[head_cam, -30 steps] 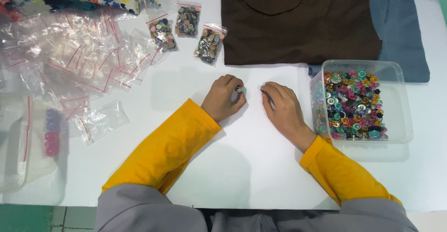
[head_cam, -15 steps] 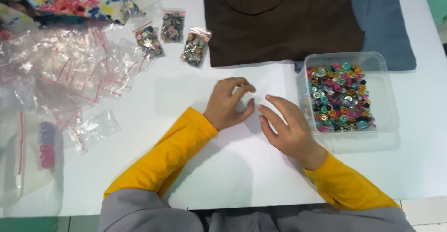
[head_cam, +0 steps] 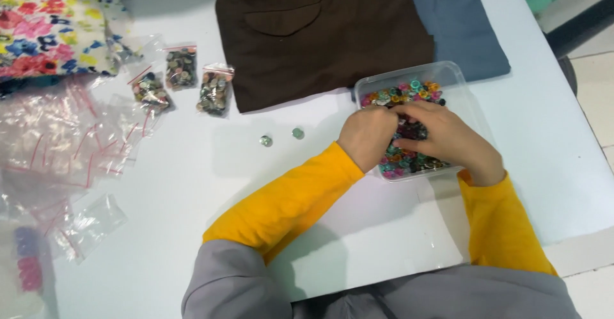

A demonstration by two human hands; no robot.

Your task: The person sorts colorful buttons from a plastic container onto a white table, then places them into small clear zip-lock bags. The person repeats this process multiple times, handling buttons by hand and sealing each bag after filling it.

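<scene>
Starting at the left edge of the tabletop (head_cam: 192,184), we see a heap of empty clear zip bags (head_cam: 57,152), with three filled button bags (head_cam: 182,79) just beyond it toward the far edge. Near the middle of the table, two loose buttons (head_cam: 281,137) lie side by side, well apart from everything else. They sit just left of our left hand (head_cam: 368,136), which is the nearer hand to them; the right would have to cross over.

Both hands are in the clear plastic tub (head_cam: 457,79) near the right edge. The left hand is curled over the coloured buttons (head_cam: 403,95), fingers bent down among them; whether it pinches one we cannot tell. Our right hand (head_cam: 448,140) lies over the heap, fingers pointing left toward the other hand, loosely bent, its grasp hidden too. Beyond the tub lies a brown garment (head_cam: 320,31).
</scene>
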